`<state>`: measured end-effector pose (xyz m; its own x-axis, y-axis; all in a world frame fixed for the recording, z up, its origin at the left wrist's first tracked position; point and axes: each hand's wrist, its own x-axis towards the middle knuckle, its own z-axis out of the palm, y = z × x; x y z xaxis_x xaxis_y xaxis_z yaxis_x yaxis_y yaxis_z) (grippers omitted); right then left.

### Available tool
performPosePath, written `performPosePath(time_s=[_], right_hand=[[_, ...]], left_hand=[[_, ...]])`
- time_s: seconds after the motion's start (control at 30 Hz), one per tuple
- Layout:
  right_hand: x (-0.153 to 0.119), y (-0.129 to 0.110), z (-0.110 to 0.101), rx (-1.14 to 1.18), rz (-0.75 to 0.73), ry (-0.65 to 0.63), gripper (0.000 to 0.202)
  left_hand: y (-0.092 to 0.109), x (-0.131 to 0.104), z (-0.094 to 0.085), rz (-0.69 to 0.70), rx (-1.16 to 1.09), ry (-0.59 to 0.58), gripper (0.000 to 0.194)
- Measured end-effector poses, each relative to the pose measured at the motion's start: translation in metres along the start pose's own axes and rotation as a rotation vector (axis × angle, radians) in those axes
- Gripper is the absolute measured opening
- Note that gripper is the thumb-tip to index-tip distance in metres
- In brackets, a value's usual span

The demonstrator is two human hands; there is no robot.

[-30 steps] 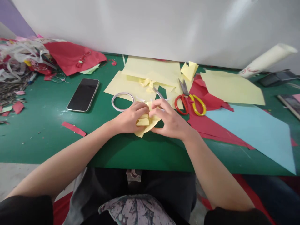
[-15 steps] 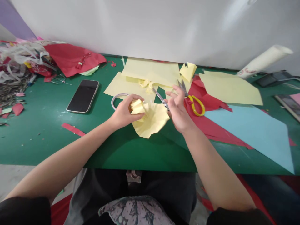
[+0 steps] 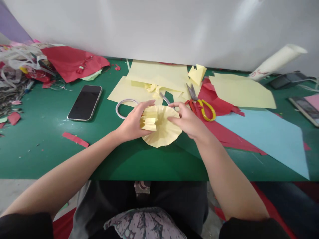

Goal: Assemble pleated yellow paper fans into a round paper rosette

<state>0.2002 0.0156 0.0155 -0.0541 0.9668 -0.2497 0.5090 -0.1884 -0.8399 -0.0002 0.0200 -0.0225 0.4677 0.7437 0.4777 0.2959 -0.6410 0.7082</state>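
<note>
A pleated yellow paper disc (image 3: 161, 131), fanned out into a near-full round, is held over the front middle of the table. My left hand (image 3: 133, 122) is closed around its left side, where the folds stay bunched in a stack. My right hand (image 3: 185, 119) pinches the right edge, thumb on top and fingers behind. Just behind the disc lies a metal blade (image 3: 164, 98), partly hidden by it and by my right hand. A roll of white tape (image 3: 124, 108) lies beside my left hand.
Scissors with yellow handles (image 3: 208, 111) lie on red paper to the right, near a blue sheet (image 3: 269, 136). Yellow sheets (image 3: 157, 71) lie behind. A phone (image 3: 86, 103) and red strip (image 3: 75, 139) are left; scraps (image 3: 15, 73) pile far left.
My right hand has moved in and now grips the disc's right edge. The pleated paper has spread wider and rounder. My left hand keeps its hold.
</note>
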Motion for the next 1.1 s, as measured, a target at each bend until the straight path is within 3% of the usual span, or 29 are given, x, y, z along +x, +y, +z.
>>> performPosePath(time_s=[0.17,0.33,0.53,0.77,0.9,1.1], right_hand=[[-0.002,-0.007,0.003,0.51,0.018,-0.073,0.03],[-0.005,-0.015,0.005,0.851,0.053,-0.241,0.036],[-0.004,-0.012,0.015,0.898,0.027,-0.174,0.023],[-0.004,-0.007,0.03,0.902,-0.227,-0.073,0.029],[-0.005,-0.004,0.037,0.822,-0.302,-0.029,0.025],[-0.005,0.002,0.045,0.725,-0.351,0.044,0.026]], left_hand=[[0.003,0.0,0.001,0.03,0.072,0.056,0.066],[0.005,-0.001,0.002,-0.074,-0.008,0.096,0.058],[0.01,0.002,0.001,-0.17,-0.156,0.21,0.051],[0.012,0.003,0.002,-0.328,-0.328,0.306,0.039],[0.015,0.002,0.004,-0.326,-0.385,0.335,0.039],[0.019,0.0,0.007,-0.254,-0.483,0.335,0.054]])
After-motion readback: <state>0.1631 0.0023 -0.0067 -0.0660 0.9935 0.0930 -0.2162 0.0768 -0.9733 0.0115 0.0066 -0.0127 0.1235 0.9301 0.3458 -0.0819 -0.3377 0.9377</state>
